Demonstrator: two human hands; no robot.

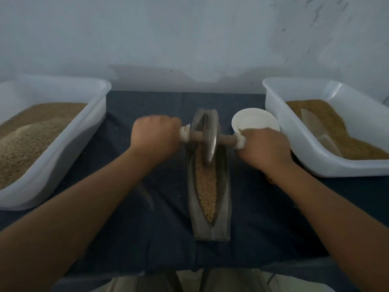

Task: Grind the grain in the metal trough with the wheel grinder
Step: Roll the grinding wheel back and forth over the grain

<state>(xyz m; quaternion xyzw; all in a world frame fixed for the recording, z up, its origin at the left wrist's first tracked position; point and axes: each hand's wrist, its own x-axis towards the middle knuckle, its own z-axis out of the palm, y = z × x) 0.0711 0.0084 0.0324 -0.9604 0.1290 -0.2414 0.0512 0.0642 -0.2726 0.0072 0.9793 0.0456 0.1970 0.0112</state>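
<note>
Grain (205, 184), tan and coarse: where is it on your screen?

— In the groove of the long grey boat-shaped metal trough (223, 207). The strip runs from the wheel back to the groove's near tip. The trough lies in the middle of the tabletop, lengthwise from the near edge toward the far edge, on a dark blue cloth (147, 228).

And the grinder?

— The wheel grinder (209, 142) is a grey metal disc on a brown wooden axle. I see it standing on its rim in the far half of the trough, at the far end of the grain. The axle crosses the trough, and each end is wrapped in white cloth.

How are the hands set?

— My left hand (156, 133) grips the left wrapped end and my right hand (265, 147) grips the right one. Both have their fingers curled round the axle, backs up. The fingertips are hidden underneath.

What else is on the tabletop?

— A small round white bowl (254, 121) sits just right of the trough's far end, partly behind the right hand. A white plastic tub (99, 95) at the left edge holds a heap of brown grain. A second white plastic tub (273, 106) at the right edge holds more, with a pale scoop (313, 123) lying in it.
</note>
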